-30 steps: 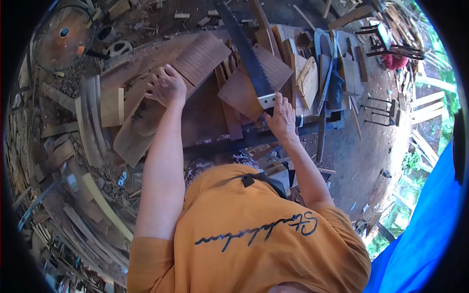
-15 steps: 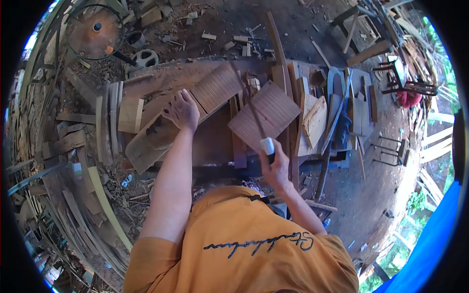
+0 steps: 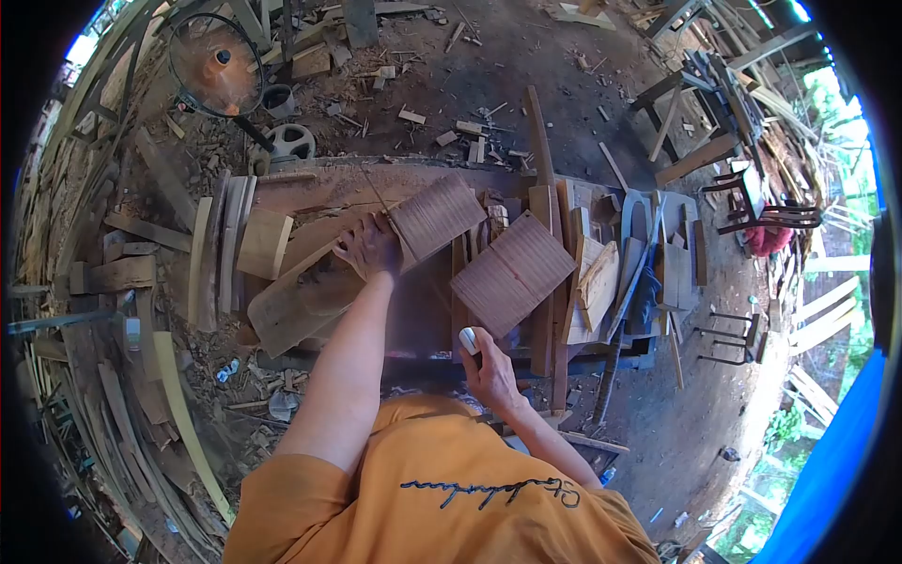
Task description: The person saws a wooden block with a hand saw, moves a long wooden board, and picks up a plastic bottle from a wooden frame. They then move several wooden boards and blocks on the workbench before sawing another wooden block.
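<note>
My left hand (image 3: 369,249) lies with its fingers spread on a long wooden board (image 3: 305,296), beside the left end of a reddish-brown grooved piece (image 3: 439,218). My right hand (image 3: 493,378), nearer my body, is closed round a tool's handle (image 3: 469,340) with a white end. A thin dark line, apparently the tool's narrow blade, slants past the grooved piece's left end; its link to the handle is hard to make out. Another grooved board (image 3: 515,273) lies flat, tilted, just beyond my right hand.
Pale blocks (image 3: 266,242) and curved strips (image 3: 202,263) lie left on the workbench (image 3: 324,193). More offcuts (image 3: 594,282) and a blue-grey curved piece (image 3: 634,221) are on the right. A round fan (image 3: 216,66), wood scraps and a small chair (image 3: 747,197) stand beyond.
The view has shifted, so the bench sits lower. My right hand and the handle have moved left and toward my body; the blade now lies by the grooved piece's left end. My left hand stays near there.
</note>
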Demonstrator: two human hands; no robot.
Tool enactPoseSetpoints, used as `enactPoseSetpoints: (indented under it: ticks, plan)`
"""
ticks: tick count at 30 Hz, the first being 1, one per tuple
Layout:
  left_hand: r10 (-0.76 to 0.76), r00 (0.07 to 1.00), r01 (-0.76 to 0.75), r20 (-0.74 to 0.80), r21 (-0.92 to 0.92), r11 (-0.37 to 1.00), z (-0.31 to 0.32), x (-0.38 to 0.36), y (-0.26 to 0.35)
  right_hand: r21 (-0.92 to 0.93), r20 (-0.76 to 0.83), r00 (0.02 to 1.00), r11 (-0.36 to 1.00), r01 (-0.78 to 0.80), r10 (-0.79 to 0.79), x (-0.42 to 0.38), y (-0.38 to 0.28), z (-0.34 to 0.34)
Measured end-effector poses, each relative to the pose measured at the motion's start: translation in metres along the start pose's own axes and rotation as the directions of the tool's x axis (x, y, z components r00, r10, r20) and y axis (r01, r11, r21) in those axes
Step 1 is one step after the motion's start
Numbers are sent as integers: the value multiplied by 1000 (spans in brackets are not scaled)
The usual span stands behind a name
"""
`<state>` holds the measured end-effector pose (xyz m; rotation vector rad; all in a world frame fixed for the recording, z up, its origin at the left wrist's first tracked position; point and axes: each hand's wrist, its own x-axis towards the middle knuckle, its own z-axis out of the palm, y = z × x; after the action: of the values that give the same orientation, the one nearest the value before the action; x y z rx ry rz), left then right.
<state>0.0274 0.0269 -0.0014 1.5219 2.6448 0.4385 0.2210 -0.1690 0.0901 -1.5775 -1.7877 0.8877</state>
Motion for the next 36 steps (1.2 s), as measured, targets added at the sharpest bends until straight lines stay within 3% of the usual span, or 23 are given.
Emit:
enactPoseSetpoints:
  ticks: [3,5,11,15,17,19,22,24,26,29,33,36]
  plan:
    - [18,1000,-19,15,73,997,8,1,-6,-63,14,1000,998,-9,10,-8,-1,-8]
    - [65,997,-57,-52,143,988,19,2,-12,-102,22,1000,995,-10,13,-12,-5,-11]
    - [82,985,-64,-149,127,990,28,0,-14,-209,-46,997,976,-66,58,15,-2,25]
    - [24,999,-19,-31,133,991,12,0,-7,-163,-81,997,986,-15,2,32,3,26]
    - [-34,999,34,-2,36,999,-5,1,5,-172,-31,998,984,-50,45,3,-7,2]
    - [-16,1000,17,-26,24,1000,1,3,5,-205,-30,997,976,-74,69,-43,-4,-20]
    - [-7,1000,8,-14,67,998,2,2,2,-190,-15,994,975,-113,113,-43,-13,-34]
    - [-17,999,13,40,114,993,13,5,-7,-190,-13,996,978,-90,89,-4,2,-4]
    - [-10,1000,9,2,137,991,26,4,-12,-141,-27,999,989,-36,33,48,12,27]
    - [-19,999,24,-36,142,990,15,4,-5,-130,1,998,990,-58,58,64,-2,28]
    - [-61,996,55,60,100,994,10,5,-3,-161,23,989,977,-142,147,-25,-4,-23]
    - [-30,998,21,61,139,990,18,6,-9,-174,45,984,972,-160,170,-17,-7,-24]
